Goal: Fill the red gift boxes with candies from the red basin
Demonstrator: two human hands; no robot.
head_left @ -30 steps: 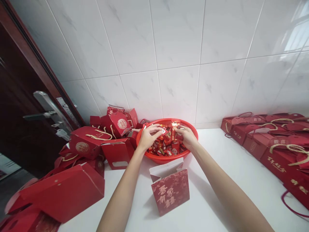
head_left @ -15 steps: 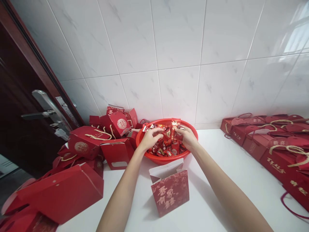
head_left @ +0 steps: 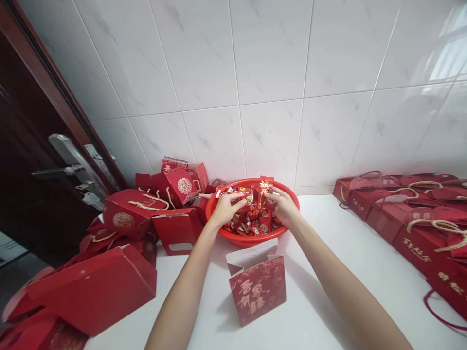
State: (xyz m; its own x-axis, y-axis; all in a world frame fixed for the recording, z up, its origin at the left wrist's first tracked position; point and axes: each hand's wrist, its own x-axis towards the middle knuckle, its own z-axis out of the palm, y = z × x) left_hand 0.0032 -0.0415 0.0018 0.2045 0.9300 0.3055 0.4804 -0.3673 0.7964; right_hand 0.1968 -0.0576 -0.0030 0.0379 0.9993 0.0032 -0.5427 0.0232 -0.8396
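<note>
A red plastic basket (head_left: 251, 241) full of small wrapped candies (head_left: 255, 221) stands against the tiled wall. Over its left part, my left hand (head_left: 226, 209) has its fingers closed on a small red-wrapped candy. My right hand (head_left: 283, 205), over the right part, grips red wrapped candies, one a longer red packet (head_left: 265, 187) that sticks up above the basket rim. In front of the basket, between my forearms, an open-topped red paper box (head_left: 258, 291) with gold characters stands upright, touched by neither hand.
Several red gift boxes with rope handles (head_left: 133, 211) are heaped at the left, beside a dark door (head_left: 29, 146) with a metal handle (head_left: 69, 160). Closed red boxes (head_left: 412, 228) stand in rows at the right on the white table (head_left: 321, 296).
My left fingers have closed together on a small candy in the basket. The long red packet at my right hand has risen slightly.
</note>
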